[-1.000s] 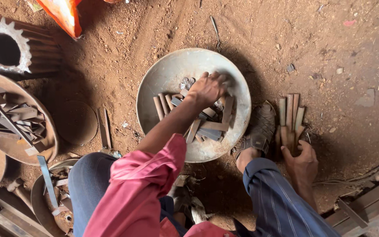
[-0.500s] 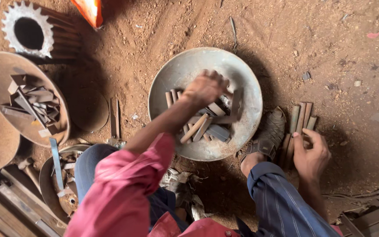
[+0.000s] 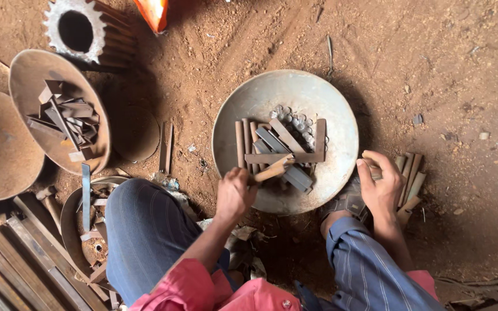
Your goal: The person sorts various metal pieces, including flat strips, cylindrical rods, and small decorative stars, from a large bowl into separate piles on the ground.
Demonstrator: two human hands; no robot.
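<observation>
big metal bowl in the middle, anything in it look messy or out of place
Somewhat. In the round bowl the flat metal strips lie crisscrossed, not stacked, over a clump of small round pieces. Two more strips lie loose on the dirt, left of the bowl. No damage shows.

The pan (image 3: 341, 115) is dull grey metal, scuffed and matt. In it lie rusty brown steel bars (image 3: 283, 151) beside shinier silvery rings (image 3: 298, 122). Around the pan, the ground (image 3: 433, 69) is rough reddish dirt. Left of it, a toothed gear (image 3: 87, 29) looks coarse, worn metal.
</observation>
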